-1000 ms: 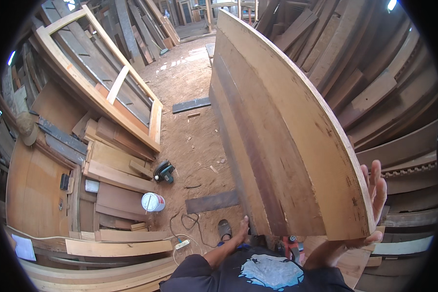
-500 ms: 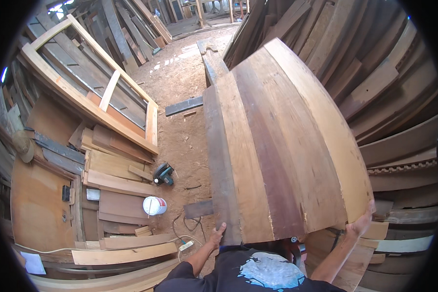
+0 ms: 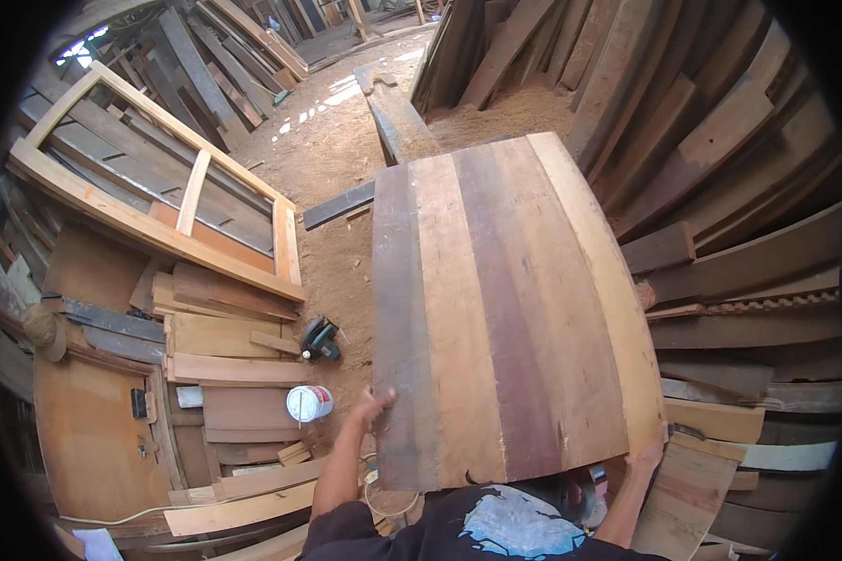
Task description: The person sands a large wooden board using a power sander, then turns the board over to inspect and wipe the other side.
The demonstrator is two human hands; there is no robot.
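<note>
A wide wooden panel (image 3: pixel 519 318), made of several glued boards in grey, tan, purple-brown and pale yellow, lies in front of my body. My left hand (image 3: pixel 374 409) grips its left edge, with the thumb on the top face and the other fingers going underneath. At the near right corner, my right hand (image 3: pixel 647 453) is wrapped round the edge, its fingers partly hidden below. The panel's far end lies close to the near end of a long narrow plank bench (image 3: pixel 398 122). What bears the panel from below is hidden.
A circular saw (image 3: pixel 320 339) and a white bucket (image 3: pixel 309 403) stand on the dusty floor at left. Beyond them leans a pale wooden frame (image 3: pixel 192 192). Stacked boards (image 3: pixel 720 159) line the right side. A power cord (image 3: pixel 393 511) runs near my left arm.
The panel has swung leftward at its far end and sits straighter before me. My left hand has moved up along the left edge; my right hand has come in leftward with the corner.
</note>
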